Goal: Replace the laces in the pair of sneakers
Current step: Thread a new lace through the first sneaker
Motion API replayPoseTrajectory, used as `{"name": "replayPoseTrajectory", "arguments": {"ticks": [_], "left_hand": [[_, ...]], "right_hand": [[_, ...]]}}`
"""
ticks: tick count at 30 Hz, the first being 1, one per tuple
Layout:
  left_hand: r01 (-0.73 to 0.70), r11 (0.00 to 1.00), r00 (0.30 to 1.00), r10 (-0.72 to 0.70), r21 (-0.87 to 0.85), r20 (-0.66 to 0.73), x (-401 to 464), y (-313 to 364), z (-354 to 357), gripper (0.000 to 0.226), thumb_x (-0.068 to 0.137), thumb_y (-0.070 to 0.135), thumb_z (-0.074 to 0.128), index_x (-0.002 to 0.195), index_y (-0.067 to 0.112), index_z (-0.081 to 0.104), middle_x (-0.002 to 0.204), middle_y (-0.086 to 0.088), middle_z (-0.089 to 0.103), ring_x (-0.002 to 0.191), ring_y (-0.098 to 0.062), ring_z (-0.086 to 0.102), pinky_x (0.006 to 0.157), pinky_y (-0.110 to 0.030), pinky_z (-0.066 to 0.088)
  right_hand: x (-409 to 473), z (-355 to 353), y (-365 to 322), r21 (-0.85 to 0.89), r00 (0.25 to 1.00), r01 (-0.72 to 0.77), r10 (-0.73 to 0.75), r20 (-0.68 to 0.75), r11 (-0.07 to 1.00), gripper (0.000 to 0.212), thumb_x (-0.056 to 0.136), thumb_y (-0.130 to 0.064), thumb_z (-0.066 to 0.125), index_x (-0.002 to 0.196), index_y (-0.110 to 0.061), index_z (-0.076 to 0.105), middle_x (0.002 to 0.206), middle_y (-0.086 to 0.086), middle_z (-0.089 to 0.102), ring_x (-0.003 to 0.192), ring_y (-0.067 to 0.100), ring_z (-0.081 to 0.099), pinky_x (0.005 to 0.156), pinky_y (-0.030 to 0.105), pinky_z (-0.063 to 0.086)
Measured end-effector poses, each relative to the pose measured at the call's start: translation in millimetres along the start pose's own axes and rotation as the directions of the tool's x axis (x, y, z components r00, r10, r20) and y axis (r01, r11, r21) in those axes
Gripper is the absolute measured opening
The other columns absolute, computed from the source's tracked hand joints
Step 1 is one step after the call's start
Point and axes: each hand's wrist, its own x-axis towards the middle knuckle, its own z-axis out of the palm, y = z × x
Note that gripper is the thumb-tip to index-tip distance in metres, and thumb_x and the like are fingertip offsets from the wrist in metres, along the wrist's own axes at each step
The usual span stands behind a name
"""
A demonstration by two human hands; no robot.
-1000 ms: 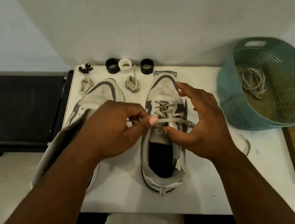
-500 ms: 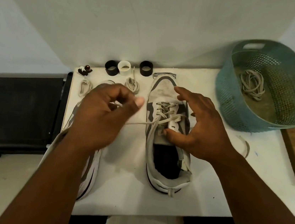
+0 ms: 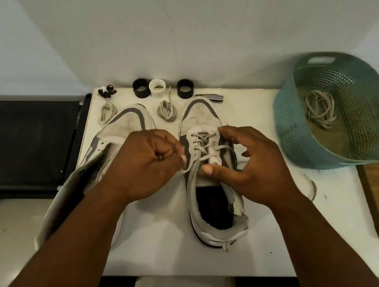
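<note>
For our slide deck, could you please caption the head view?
Left hand pinches the lace while right hand steadies the right sneaker.

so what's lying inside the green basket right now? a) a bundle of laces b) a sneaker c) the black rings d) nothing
a: a loose bundle of laces lies on the floor of the basket, while both sneakers and the black rings sit out on the table.
</note>
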Motion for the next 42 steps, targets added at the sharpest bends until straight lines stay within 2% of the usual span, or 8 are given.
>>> {"name": "replayPoseTrajectory", "arguments": {"ticks": [5, 12, 17, 22, 29, 32, 36, 42], "left_hand": [[-0.011, 0.949, 0.998, -0.010, 0.314, 0.066, -2, 4, 0, 0.019, 0.060, 0.025, 0.071, 0.077, 0.028, 0.063, 0.097, 0.015, 0.069, 0.096, -0.003, 0.064, 0.084, -0.019, 0.048], [0.043, 0.998, 0.937, -0.023, 0.049, -0.348, 4, 21, 22, 0.015, 0.090, 0.017, 0.070, 0.098, 0.030, 0.069, 0.093, 0.019, 0.071, 0.087, -0.005, 0.066, 0.075, -0.016, 0.050], [-0.040, 0.998, 0.986, 0.048, 0.053, -0.161, 11, 35, 38, 0.021, 0.094, 0.023, 0.068, 0.115, 0.026, 0.072, 0.107, 0.016, 0.071, 0.101, -0.003, 0.065, 0.081, -0.019, 0.051], [-0.129, 0.984, 0.985, 0.142, 0.125, -0.097, 12, 42, 54, 0.017, 0.097, 0.033, 0.066, 0.097, 0.021, 0.078, 0.083, 0.006, 0.071, 0.078, -0.012, 0.066, 0.072, -0.038, 0.054], [0.276, 0.920, 0.868, -0.363, -0.278, -0.340, 21, 26, 48, 0.027, 0.091, 0.016, 0.076, 0.114, 0.031, 0.075, 0.103, 0.014, 0.076, 0.102, -0.005, 0.070, 0.095, -0.034, 0.058], [0.033, 0.999, 0.969, -0.032, 0.001, -0.246, 17, 29, 41, 0.054, 0.086, 0.011, 0.076, 0.136, 0.029, 0.064, 0.131, 0.015, 0.065, 0.126, 0.000, 0.056, 0.105, -0.020, 0.046], [-0.226, 0.972, 0.961, 0.233, 0.065, -0.147, 16, 31, 39, 0.027, 0.093, 0.019, 0.075, 0.119, 0.024, 0.073, 0.103, 0.018, 0.073, 0.099, 0.002, 0.068, 0.090, -0.017, 0.052], [0.183, 0.932, 0.784, -0.330, -0.312, -0.526, 23, 16, 30, 0.010, 0.096, 0.022, 0.072, 0.104, 0.022, 0.077, 0.089, 0.012, 0.077, 0.085, 0.001, 0.070, 0.090, -0.029, 0.059]], "right_hand": [[3, -10, 14, 0.099, 0.996, -0.060, 0.065, -0.056, 0.993, 0.011, 0.087, -0.028, 0.073, 0.098, -0.031, 0.071, 0.094, -0.017, 0.067, 0.084, 0.006, 0.064, 0.067, 0.032, 0.057], [2, -7, 15, 0.058, 0.998, -0.059, 0.058, 0.032, 0.997, 0.011, 0.098, -0.021, 0.060, 0.090, -0.029, 0.056, 0.097, -0.007, 0.059, 0.091, 0.012, 0.059, 0.077, 0.033, 0.049], [0, -19, -12, 0.409, 0.999, 0.010, 0.005, -0.034, 0.912, 0.013, 0.103, -0.015, 0.056, 0.095, -0.026, 0.058, 0.077, 0.007, 0.065, 0.072, 0.032, 0.064, 0.067, 0.052, 0.058], [-4, -26, -27, 0.522, 0.984, 0.175, -0.168, -0.062, 0.835, 0.011, 0.096, -0.012, 0.060, 0.102, -0.020, 0.064, 0.083, 0.003, 0.067, 0.074, 0.018, 0.065, 0.066, 0.031, 0.054], [-2, -37, -1, 0.170, 0.990, -0.007, 0.031, -0.135, 0.985, 0.008, 0.092, -0.026, 0.072, 0.090, -0.034, 0.071, 0.080, -0.018, 0.070, 0.075, 0.004, 0.063, 0.061, 0.015, 0.048], [-2, -23, -15, 0.140, 0.992, 0.067, -0.051, -0.113, 0.988, 0.008, 0.093, -0.025, 0.071, 0.094, -0.032, 0.075, 0.087, -0.022, 0.070, 0.083, -0.001, 0.065, 0.068, 0.009, 0.047], [-1, -17, -24, 0.221, 0.977, 0.154, -0.115, -0.177, 0.963, 0.006, 0.094, -0.025, 0.071, 0.098, -0.026, 0.075, 0.090, -0.017, 0.072, 0.086, 0.005, 0.069, 0.073, 0.020, 0.055], [0, -34, -9, 0.182, 0.958, 0.055, -0.001, -0.287, 0.982, 0.003, 0.092, -0.033, 0.073, 0.095, -0.032, 0.074, 0.086, -0.022, 0.070, 0.079, -0.004, 0.067, 0.068, 0.012, 0.052]]}}
